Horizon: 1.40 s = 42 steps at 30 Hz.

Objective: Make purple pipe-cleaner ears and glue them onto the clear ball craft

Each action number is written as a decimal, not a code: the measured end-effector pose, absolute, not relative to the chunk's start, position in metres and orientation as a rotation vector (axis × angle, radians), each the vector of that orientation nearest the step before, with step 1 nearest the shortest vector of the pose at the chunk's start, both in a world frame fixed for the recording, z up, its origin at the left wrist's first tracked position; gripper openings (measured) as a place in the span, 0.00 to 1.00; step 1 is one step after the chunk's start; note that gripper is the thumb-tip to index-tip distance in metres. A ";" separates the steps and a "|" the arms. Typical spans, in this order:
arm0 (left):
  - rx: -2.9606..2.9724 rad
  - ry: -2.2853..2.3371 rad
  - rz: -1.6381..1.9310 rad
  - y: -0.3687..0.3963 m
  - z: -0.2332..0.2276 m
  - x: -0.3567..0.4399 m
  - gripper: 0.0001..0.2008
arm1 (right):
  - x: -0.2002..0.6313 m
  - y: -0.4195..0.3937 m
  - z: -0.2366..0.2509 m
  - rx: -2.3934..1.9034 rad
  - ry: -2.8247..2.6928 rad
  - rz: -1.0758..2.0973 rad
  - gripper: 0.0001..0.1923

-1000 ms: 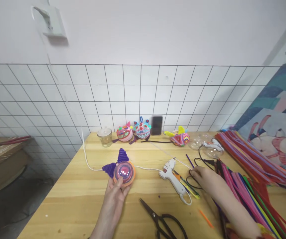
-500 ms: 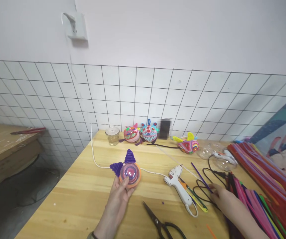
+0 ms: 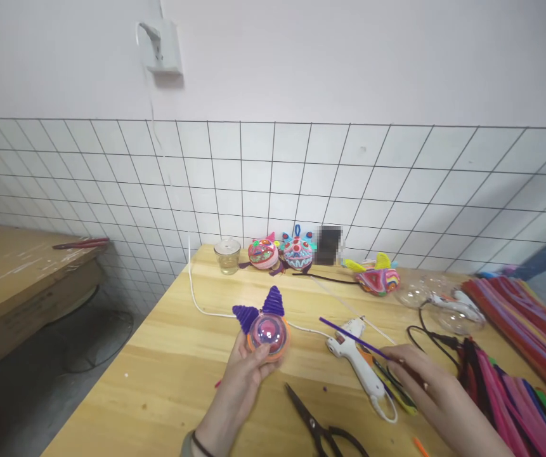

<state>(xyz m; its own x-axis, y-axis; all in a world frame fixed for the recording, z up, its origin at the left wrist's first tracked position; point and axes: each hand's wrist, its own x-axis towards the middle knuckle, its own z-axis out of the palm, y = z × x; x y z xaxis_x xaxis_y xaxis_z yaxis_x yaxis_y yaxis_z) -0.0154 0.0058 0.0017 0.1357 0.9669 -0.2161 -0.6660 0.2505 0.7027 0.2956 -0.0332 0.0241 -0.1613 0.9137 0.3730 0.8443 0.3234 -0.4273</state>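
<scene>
Writing or brand marks cannot be read anywhere; the small dark item standing against the tiled wall (image 3: 301, 171) is blurred out. One left hand (image 3: 248, 368) cups a clear ball ornament (image 3: 269, 333) from below, fingers curled about its underside; the ball has an orange rim, a pink middle and two purple coiled ears at its top. It is lifted just above the wooden table (image 3: 168, 374), near the front centre. One right hand (image 3: 420, 381) pinches one purple pipe cleaner (image 3: 353, 335) between thumb and fingertips, the stem slanting up and left over one white glue gun (image 3: 358, 355) that lies on the table with its white cord running back to a wall socket (image 3: 161, 47). One pair of black scissors (image 3: 320, 425) lies in front, between the two hands. Along the back edge stand one small glass jar (image 3: 227, 256) and three finished colourful ornaments (image 3: 299, 252), two close together and one apart to the right. Two clear half shells (image 3: 437, 301) rest near a heap of pipe cleaners (image 3: 515, 343), too many to count, at the right side.
</scene>
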 end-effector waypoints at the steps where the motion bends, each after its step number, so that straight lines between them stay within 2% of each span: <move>1: 0.519 0.730 1.255 0.006 0.003 -0.016 0.18 | 0.288 -0.033 0.028 -1.510 -2.049 0.201 0.11; 10: 0.558 0.762 1.260 0.004 0.010 -0.014 0.23 | 0.250 -0.032 0.031 -1.408 -2.073 0.330 0.11; 21: 0.457 0.633 1.279 0.004 0.009 -0.022 0.12 | 0.232 -0.039 0.024 -1.398 -2.185 0.452 0.14; 25: 0.453 0.643 1.266 0.005 0.008 -0.022 0.13 | 0.231 -0.040 0.019 -1.422 -2.239 0.389 0.14; 34: 0.570 0.796 1.291 0.004 0.011 -0.019 0.17 | 0.244 -0.034 0.010 -1.457 -2.390 0.028 0.16; 42: 0.508 0.750 1.270 0.003 0.011 -0.016 0.17 | 0.244 -0.031 0.008 -1.455 -2.465 0.017 0.15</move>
